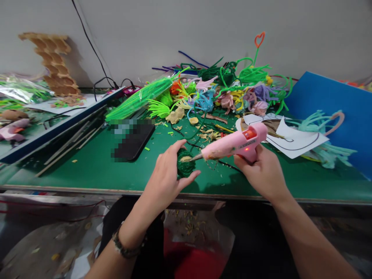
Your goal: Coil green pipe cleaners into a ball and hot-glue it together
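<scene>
A pink glue gun [232, 145] with a small lit red light is gripped by its handle in my right hand [266, 170]. Its nozzle points left and meets the top of a small dark green round piece [186, 167], at a pale tan spot. My left hand [165, 176] curves around that piece from the left, thumb below and fingers above, holding it over the front of the green table [95, 170].
Colourful pipe-cleaner bundles [203, 99] and tan scraps lie at the back. A black phone [136, 141] is left of centre. White paper cutouts [293, 141] lie at the right before a blue board [328, 104]. A cardboard tray piece [56, 64] stands far left.
</scene>
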Action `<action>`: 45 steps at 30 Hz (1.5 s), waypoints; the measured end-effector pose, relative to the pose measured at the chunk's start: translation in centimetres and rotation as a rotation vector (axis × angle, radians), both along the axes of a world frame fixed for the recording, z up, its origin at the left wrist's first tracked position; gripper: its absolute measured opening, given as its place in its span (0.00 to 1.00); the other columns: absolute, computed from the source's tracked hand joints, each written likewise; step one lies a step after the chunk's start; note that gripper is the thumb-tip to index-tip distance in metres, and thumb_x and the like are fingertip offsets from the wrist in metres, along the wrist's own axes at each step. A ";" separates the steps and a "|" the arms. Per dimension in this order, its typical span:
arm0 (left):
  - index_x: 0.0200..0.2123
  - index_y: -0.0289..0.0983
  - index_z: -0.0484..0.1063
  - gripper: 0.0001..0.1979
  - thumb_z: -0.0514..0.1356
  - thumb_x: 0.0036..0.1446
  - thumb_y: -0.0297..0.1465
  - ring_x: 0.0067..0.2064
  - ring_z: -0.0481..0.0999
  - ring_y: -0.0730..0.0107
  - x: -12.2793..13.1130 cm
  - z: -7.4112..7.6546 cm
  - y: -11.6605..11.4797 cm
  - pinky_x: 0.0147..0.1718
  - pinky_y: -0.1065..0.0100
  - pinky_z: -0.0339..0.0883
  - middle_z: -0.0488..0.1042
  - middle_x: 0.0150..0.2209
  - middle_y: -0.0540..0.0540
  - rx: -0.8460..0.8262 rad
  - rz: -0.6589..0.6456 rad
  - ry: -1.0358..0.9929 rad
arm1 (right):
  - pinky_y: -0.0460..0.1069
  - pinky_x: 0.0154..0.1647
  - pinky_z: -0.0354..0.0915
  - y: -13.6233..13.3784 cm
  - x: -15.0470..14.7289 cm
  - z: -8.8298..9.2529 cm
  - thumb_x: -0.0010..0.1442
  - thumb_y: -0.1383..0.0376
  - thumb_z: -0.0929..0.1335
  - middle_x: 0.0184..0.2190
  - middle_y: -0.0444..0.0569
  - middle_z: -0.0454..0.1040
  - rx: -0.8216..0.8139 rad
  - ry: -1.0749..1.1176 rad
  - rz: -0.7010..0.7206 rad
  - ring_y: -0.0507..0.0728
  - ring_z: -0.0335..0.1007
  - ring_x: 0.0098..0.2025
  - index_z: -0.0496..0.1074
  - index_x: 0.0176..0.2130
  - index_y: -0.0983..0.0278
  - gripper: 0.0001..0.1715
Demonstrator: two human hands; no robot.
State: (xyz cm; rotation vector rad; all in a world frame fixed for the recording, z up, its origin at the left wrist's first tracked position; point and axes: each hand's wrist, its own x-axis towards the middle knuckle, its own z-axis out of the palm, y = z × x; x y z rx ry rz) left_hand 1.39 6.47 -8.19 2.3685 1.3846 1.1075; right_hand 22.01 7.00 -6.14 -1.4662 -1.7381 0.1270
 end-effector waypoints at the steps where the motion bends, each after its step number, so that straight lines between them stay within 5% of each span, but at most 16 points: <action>1: 0.53 0.38 0.50 0.27 0.59 0.52 0.34 0.47 0.70 0.61 0.0 0.0 0.0 0.45 0.61 0.64 0.68 0.46 0.41 -0.004 0.003 -0.005 | 0.46 0.14 0.47 0.0 0.0 0.1 0.44 0.65 0.63 0.13 0.40 0.58 -0.003 0.005 0.002 0.50 0.50 0.15 0.56 0.21 0.60 0.07; 14: 0.52 0.36 0.51 0.27 0.59 0.52 0.35 0.45 0.71 0.61 0.0 0.0 0.0 0.44 0.62 0.65 0.68 0.46 0.40 -0.085 0.029 -0.037 | 0.47 0.16 0.49 0.3 0.7 -0.2 0.45 0.64 0.63 0.14 0.40 0.55 0.075 -0.064 -0.062 0.50 0.50 0.16 0.57 0.23 0.60 0.06; 22: 0.52 0.36 0.52 0.27 0.58 0.52 0.35 0.46 0.70 0.62 -0.3 0.1 0.2 0.45 0.63 0.64 0.68 0.46 0.41 -0.043 0.096 -0.018 | 0.48 0.20 0.54 2.4 2.6 -1.7 0.45 0.55 0.68 0.18 0.44 0.63 0.029 -0.100 -0.271 0.53 0.58 0.20 0.61 0.26 0.61 0.15; 27: 0.52 0.36 0.52 0.27 0.59 0.52 0.35 0.45 0.71 0.62 -0.5 0.0 0.2 0.43 0.63 0.65 0.69 0.45 0.41 -0.014 0.084 -0.008 | 0.50 0.27 0.57 3.5 3.2 -3.1 0.52 0.60 0.62 0.32 0.54 0.72 -0.176 -0.286 -0.244 0.61 0.68 0.32 0.66 0.34 0.65 0.11; 32: 0.52 0.36 0.52 0.26 0.58 0.52 0.34 0.45 0.71 0.62 -0.4 0.1 0.1 0.43 0.64 0.66 0.69 0.45 0.40 0.013 0.020 0.017 | 0.50 0.30 0.60 3.8 3.5 -3.6 0.51 0.62 0.62 0.36 0.55 0.73 -0.223 -0.308 -0.221 0.63 0.69 0.35 0.67 0.36 0.65 0.13; 45: 0.51 0.36 0.52 0.26 0.59 0.52 0.32 0.47 0.71 0.60 -0.3 -0.5 0.6 0.42 0.62 0.67 0.69 0.45 0.38 0.199 -0.045 0.068 | 0.55 0.34 0.62 4.1 4.2 -3.9 0.48 0.56 0.63 0.26 0.50 0.64 -0.082 -0.279 -0.099 0.60 0.63 0.32 0.62 0.25 0.63 0.12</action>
